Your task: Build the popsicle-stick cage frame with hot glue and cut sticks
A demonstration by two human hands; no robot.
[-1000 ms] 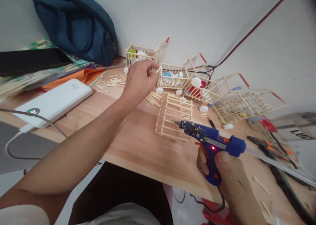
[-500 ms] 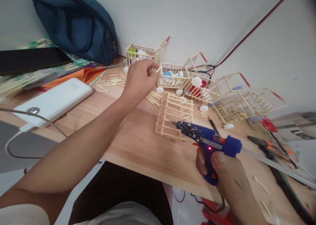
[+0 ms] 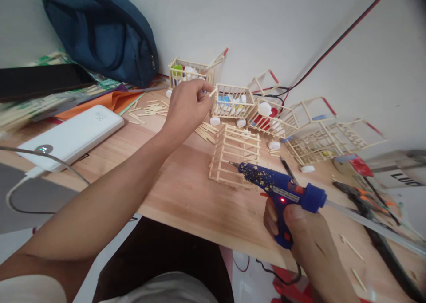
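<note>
Pinched between the fingers of my left hand (image 3: pixel 191 105) is a short wooden stick (image 3: pixel 212 92), held above the table just left of a small stick-built cart (image 3: pixel 234 101). My right hand (image 3: pixel 299 230) grips a blue hot glue gun (image 3: pixel 282 187) by its handle; a red light glows on its side and a clear glue stick runs out the back. The nozzle points left, over an open frame of wooden sticks (image 3: pixel 234 154) that stands on the table. A pile of cut sticks (image 3: pixel 205 132) lies partly behind my left hand.
More stick carts with white wheels and red handles, like this one (image 3: pixel 273 121), line the wall. A white power bank (image 3: pixel 71 136) and a blue bag (image 3: pixel 103 37) are at left. Pliers (image 3: pixel 353 196) lie at right, near a black pen (image 3: pixel 288 167). The wooden table (image 3: pixel 173 187) ends towards my lap.
Almost nothing differs. Both hands keep their places and their holds, with only a slight shift of the whole view.
</note>
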